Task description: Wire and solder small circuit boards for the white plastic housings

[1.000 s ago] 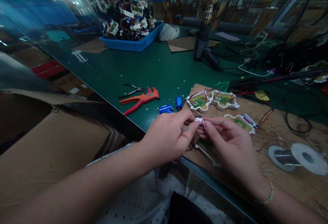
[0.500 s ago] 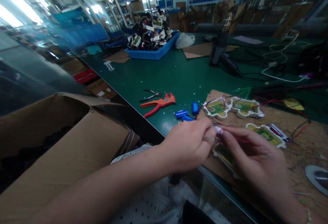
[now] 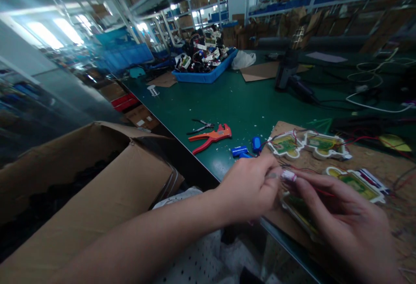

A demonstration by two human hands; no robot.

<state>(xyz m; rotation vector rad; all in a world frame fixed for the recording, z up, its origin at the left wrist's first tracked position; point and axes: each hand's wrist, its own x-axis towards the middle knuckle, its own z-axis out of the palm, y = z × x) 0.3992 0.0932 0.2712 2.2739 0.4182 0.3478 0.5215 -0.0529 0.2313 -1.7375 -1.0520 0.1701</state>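
Observation:
My left hand (image 3: 248, 186) is closed, its thumb and forefinger pinched at the end of a small white piece with purple marks (image 3: 288, 176). What lies inside that pinch is hidden. From the other side, my right hand (image 3: 347, 217) grips the white piece between thumb and fingertips. Red wires (image 3: 325, 193) run beneath the right fingers. Just beyond my left hand lie blue cylindrical batteries (image 3: 239, 151). White casings with greenish circuit boards (image 3: 287, 144) rest on a brown board (image 3: 403, 206), one partly covered by my right hand.
Orange-red wire strippers (image 3: 212, 137) and small pliers (image 3: 202, 126) lie on the green table (image 3: 208, 106). Farther back are a blue tray (image 3: 208, 77) heaped with parts, a solder spool (image 3: 152, 90) and a dark heat gun (image 3: 287, 74). An open cardboard box (image 3: 130, 188) stands at left.
The whole view has shifted, so the table and hands appear farther right and slightly lower. The white piece shows a little more between my fingers; both hands keep their grip.

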